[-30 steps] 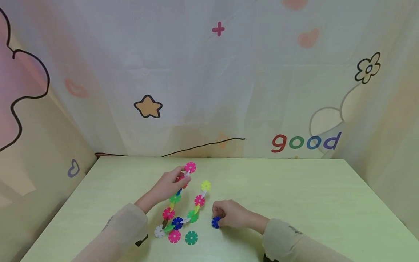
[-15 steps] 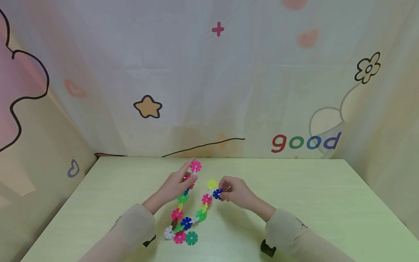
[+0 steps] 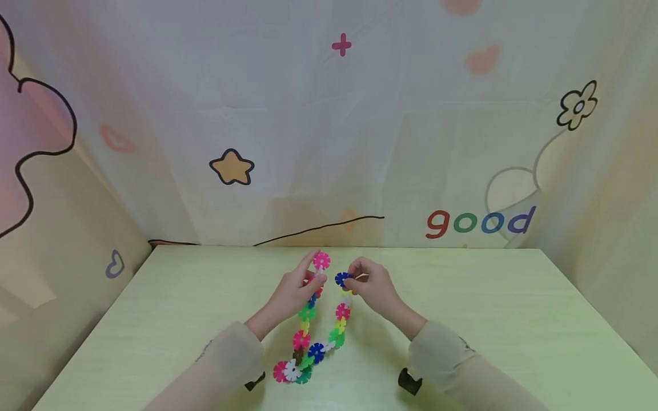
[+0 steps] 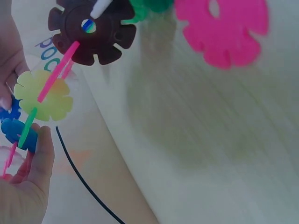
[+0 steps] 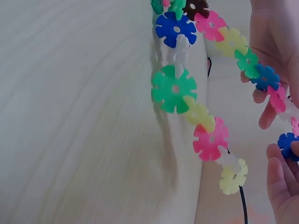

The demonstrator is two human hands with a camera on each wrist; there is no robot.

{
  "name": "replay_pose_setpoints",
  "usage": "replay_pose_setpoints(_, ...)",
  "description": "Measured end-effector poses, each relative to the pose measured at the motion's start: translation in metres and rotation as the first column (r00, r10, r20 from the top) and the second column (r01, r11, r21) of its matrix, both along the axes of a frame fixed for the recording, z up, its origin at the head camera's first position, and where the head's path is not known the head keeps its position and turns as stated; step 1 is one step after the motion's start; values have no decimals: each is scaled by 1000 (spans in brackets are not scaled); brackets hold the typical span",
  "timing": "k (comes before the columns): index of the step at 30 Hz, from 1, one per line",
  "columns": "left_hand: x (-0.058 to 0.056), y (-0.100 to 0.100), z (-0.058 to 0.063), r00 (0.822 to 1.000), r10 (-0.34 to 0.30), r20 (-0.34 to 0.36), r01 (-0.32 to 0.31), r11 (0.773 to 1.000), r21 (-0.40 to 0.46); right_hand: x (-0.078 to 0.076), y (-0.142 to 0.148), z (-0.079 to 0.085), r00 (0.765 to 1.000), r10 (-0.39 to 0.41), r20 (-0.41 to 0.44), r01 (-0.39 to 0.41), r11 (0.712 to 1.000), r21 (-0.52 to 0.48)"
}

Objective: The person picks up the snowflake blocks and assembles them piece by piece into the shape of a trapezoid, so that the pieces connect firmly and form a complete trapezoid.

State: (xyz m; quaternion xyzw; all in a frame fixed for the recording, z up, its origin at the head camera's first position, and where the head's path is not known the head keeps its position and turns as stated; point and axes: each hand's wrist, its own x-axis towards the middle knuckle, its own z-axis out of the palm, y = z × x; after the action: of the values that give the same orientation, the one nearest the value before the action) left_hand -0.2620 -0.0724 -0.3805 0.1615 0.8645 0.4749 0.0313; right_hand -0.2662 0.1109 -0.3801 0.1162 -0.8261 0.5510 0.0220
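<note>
A chain of slotted plastic snowflake discs [image 3: 336,338] in pink, green, yellow, white, blue and brown hangs in a U over the table. My left hand [image 3: 293,294] pinches its left arm between thumb and fingers, below the pink end disc [image 3: 321,261]. Between thumb and forefinger, my right hand [image 3: 377,288] holds a single blue disc [image 3: 341,279]. That disc is near the left-hand end of the chain. In the right wrist view the chain's other end, a pale yellow disc [image 5: 233,177], hangs free, apart from the blue disc.
On the pale table [image 3: 462,319], a pink disc [image 3: 280,371] and a dark green disc [image 3: 304,374] lie by the chain's low bend. A printed curtain [image 3: 308,142] stands behind the table's far edge.
My right hand has lifted the blue disc off the table and carried it up toward the chain's ends. The left hand and the chain have shifted to the right.
</note>
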Motion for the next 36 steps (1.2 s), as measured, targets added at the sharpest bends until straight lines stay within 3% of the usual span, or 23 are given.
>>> replay_pose_setpoints(15, 8, 17, -3, 999, 45, 0, -45, 999, 31, -1, -9, -3, 998, -52, -40, 47, 992, -114)
replay_pose_setpoints(24, 11, 21, -7, 998, 52, -20, -50, 997, 59, 2, -14, -5, 994, -93, -52, 88, 992, -88)
replay_pose_setpoints(36, 15, 23, -7, 996, 57, -72, -55, 998, 39, 9, -19, -7, 978, -147, -151, 135, 987, -84)
